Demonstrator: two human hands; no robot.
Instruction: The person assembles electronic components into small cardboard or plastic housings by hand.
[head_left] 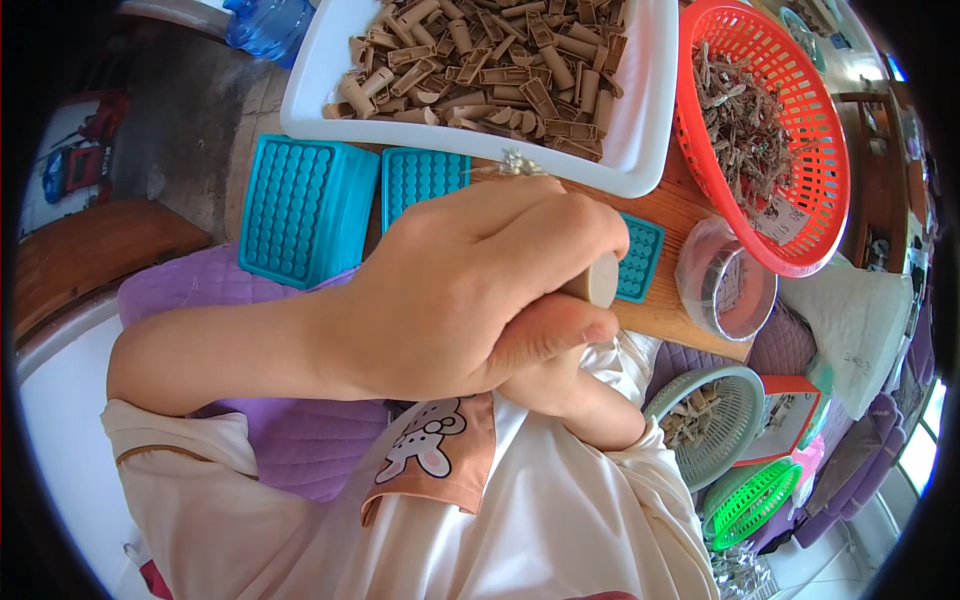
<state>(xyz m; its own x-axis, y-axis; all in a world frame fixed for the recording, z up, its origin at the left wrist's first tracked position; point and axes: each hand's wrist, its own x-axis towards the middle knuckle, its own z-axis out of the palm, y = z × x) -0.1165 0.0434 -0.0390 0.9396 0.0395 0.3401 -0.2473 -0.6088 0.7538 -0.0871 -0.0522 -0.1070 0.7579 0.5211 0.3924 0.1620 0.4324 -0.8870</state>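
My left hand (470, 285) is raised in the foreground with its fingers wrapped round a tan plastic cylinder (601, 280). Only the round end of the cylinder shows between thumb and curled fingers. Behind and below it, my right hand (545, 385) is mostly covered, its fingers hidden. Above the left knuckles is a small shiny cluster of metal bits (518, 162); whether it is held I cannot tell. A white tray (655, 100) at the far side bears many tan half-round plastic pieces (480, 70).
Teal dimpled trays (290, 210) are stacked at the left, beside another teal tray (425, 180). A small teal tray (640, 258) lies right of my hands. Further right stand a red basket (835, 190), a clear tub (765, 300), a grey basket (745, 440) and a green basket (755, 500).
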